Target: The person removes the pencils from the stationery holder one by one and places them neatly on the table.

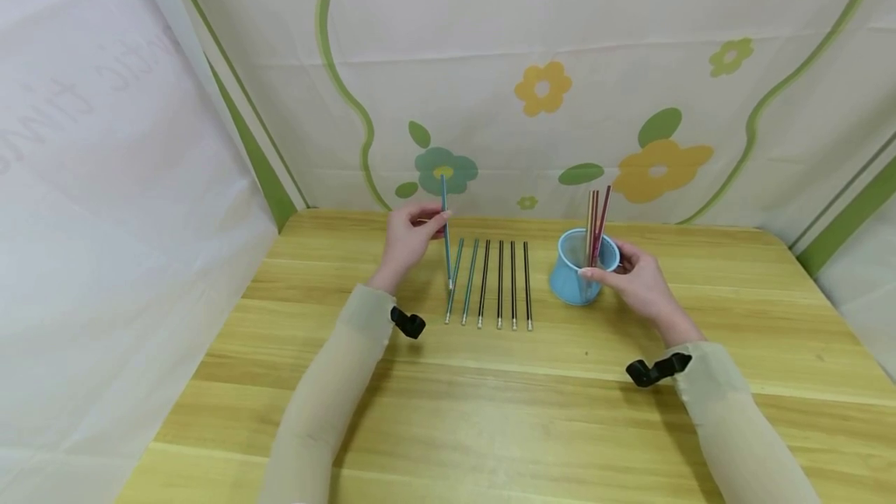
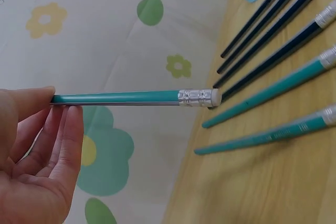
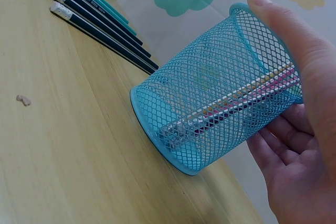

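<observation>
Both are gripping: left hand (image 1: 409,239) a pencil (image 1: 448,259), right hand (image 1: 640,286) a cup (image 1: 565,277) near table's edge (image 1: 700,229); left cloth (image 1: 77,103) reading "time".

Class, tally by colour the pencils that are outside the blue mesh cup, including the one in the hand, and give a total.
Teal pencils: 3 (1 in the left hand, 2 on the table)
Black pencils: 4
Total: 7

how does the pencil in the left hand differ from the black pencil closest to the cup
The held pencil is teal, while the other is a black pencil. The held pencil is nearly upright, pinched in the left hand; the black pencil lies flat on the table, untouched. Both have a silver band and whitish eraser.
</observation>
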Demonstrator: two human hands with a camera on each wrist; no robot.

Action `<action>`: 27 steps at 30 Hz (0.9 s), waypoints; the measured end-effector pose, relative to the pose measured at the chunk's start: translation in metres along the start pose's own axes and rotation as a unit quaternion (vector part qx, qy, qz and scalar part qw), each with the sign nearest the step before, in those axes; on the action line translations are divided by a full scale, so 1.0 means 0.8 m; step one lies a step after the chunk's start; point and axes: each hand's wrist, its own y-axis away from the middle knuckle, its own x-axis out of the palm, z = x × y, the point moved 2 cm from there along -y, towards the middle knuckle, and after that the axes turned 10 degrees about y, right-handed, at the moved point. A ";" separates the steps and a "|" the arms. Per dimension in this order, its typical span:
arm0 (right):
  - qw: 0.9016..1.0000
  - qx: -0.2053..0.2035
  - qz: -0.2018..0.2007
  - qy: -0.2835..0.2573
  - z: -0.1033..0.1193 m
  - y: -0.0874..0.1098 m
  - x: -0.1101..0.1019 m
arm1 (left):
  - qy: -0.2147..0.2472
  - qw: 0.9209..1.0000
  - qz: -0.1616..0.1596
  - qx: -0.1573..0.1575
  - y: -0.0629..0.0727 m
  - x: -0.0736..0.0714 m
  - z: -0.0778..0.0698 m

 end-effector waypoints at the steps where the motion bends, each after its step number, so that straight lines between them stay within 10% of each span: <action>1: 1.000 0.000 0.001 -0.002 0.000 0.000 0.000 | -0.001 1.000 0.000 -0.006 0.002 -0.003 0.002; 27: 1.000 0.004 0.003 -0.004 -0.005 -0.001 0.000 | -0.044 0.989 0.043 -0.136 0.022 -0.034 0.041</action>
